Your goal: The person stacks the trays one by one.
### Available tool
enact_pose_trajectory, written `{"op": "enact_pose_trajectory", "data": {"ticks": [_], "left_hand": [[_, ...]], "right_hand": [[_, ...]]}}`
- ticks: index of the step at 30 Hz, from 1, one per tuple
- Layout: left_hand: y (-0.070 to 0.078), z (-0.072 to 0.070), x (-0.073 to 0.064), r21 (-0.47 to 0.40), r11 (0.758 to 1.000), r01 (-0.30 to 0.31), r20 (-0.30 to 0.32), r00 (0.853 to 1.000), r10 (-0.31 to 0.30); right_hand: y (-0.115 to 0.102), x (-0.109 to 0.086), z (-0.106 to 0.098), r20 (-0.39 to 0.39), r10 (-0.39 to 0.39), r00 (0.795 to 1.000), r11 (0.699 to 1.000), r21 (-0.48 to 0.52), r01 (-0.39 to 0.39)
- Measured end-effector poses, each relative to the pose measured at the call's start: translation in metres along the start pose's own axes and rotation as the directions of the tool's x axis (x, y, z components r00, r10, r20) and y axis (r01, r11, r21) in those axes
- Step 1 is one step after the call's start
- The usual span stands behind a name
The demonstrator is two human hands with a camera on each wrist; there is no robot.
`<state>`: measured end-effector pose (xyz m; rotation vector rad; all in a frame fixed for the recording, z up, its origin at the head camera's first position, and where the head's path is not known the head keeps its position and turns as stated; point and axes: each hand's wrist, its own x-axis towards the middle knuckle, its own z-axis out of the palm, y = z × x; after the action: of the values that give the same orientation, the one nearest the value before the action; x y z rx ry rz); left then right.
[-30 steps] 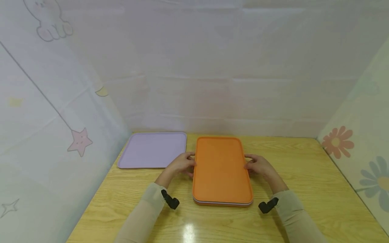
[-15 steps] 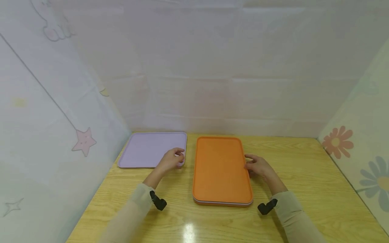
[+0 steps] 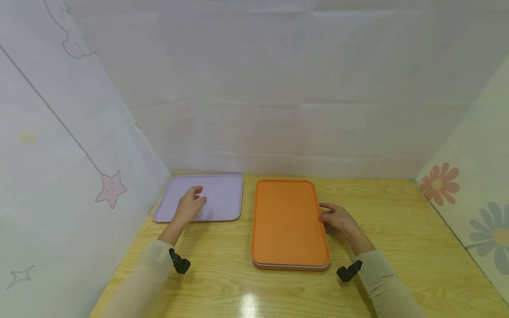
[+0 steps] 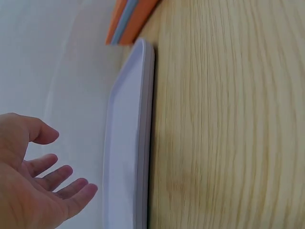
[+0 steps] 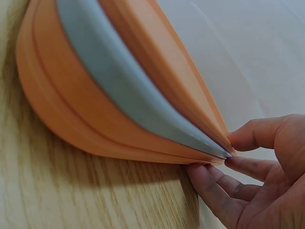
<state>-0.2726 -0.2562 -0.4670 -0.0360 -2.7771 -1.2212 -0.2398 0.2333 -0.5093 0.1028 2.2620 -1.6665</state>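
Note:
My left hand (image 3: 190, 205) hovers over the lilac tray (image 3: 218, 198) at the back left, fingers parted and holding nothing. In the left wrist view, the open palm (image 4: 28, 186) is beside that tray's long rim (image 4: 143, 129). An orange tray (image 3: 288, 221) tops a stack in the middle of the table. The right wrist view shows a pale grey-blue tray (image 5: 114, 86) sandwiched between orange ones. At the stack's right side, my right hand (image 3: 338, 218) grips the edge, its thumb (image 5: 257, 133) at the top tray and its fingers lower down.
The wooden table (image 3: 222, 265) carries both the lilac tray and the stack, with a gap of bare wood between them. A pale cloth wall (image 3: 278, 88) rises behind, and printed cloth walls stand at both sides. Each sleeve has a black wrist camera (image 3: 180, 261).
My left hand has let go of the stack's left edge and moved left over the lilac tray. The right hand has stayed at the right edge, and the stack has not shifted.

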Motion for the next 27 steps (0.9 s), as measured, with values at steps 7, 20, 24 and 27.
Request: {"op": "enact_pose_trajectory", "data": {"ticks": [7, 20, 24, 27], "left_hand": [[-0.035, -0.022, 0.009, 0.076, 0.997, 0.022, -0.135, 0.991, -0.011], [-0.079, -0.046, 0.024, 0.159, 0.982, 0.100, -0.164, 0.984, -0.074], [-0.088, -0.049, 0.029, 0.207, 0.968, 0.140, -0.132, 0.985, -0.114], [-0.093, -0.050, 0.031, 0.249, 0.952, 0.178, -0.088, 0.983, -0.161]], "right_hand": [[0.000, 0.002, 0.001, -0.002, 0.006, 1.000, 1.000, -0.011, -0.006], [0.002, 0.005, 0.003, -0.009, -0.006, 1.000, 0.999, -0.033, 0.006], [0.002, 0.006, 0.005, -0.020, -0.004, 1.000, 0.999, -0.048, 0.003], [0.003, 0.007, 0.007, -0.031, 0.005, 1.000, 0.999, -0.046, -0.006]]}}
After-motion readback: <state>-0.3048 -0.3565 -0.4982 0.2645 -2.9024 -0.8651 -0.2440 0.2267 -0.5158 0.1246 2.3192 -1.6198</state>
